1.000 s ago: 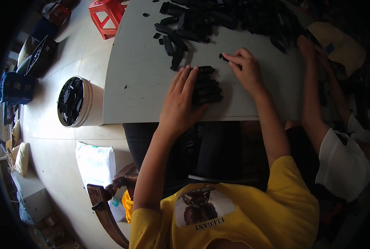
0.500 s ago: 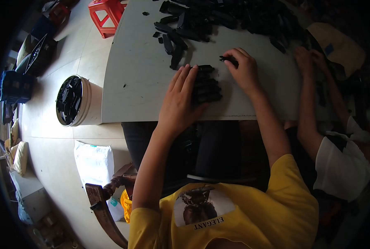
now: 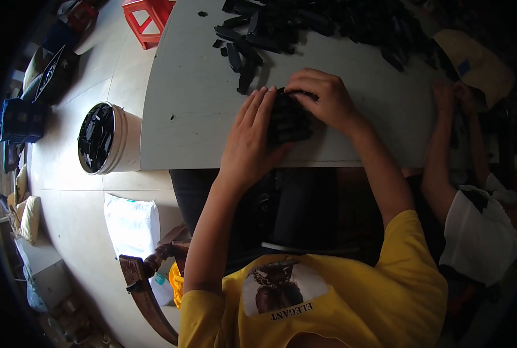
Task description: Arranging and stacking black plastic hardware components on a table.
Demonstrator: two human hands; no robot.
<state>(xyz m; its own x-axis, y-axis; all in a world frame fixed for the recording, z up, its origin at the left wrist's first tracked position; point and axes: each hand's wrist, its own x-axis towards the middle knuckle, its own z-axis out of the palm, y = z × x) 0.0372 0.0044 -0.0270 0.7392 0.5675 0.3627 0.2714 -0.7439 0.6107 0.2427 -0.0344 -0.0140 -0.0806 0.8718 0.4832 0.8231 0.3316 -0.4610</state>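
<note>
In the head view, resting the left hand [image 3: 244, 136] over the left side of a row of black pieces [image 3: 290, 124] close to the near edge of the pale surface [image 3: 194, 127], with fingers outstretched side by side and thumb spread apart. Reaching the right hand [image 3: 322, 98] to the far end of that row, with thumb and fingers clamped on a small black piece [image 3: 306, 94], partly hidden. Facing a dark heap [image 3: 351, 23] along the far side, with loose black parts [image 3: 244, 55] at its left. Flanked at right by a co-worker's hands [image 3: 452, 95] near a brown bag [image 3: 473, 64], at left by a filled bucket [image 3: 129, 139], a red stool [image 3: 138, 7] farther off and a white sack [image 3: 132, 223] nearer.
</note>
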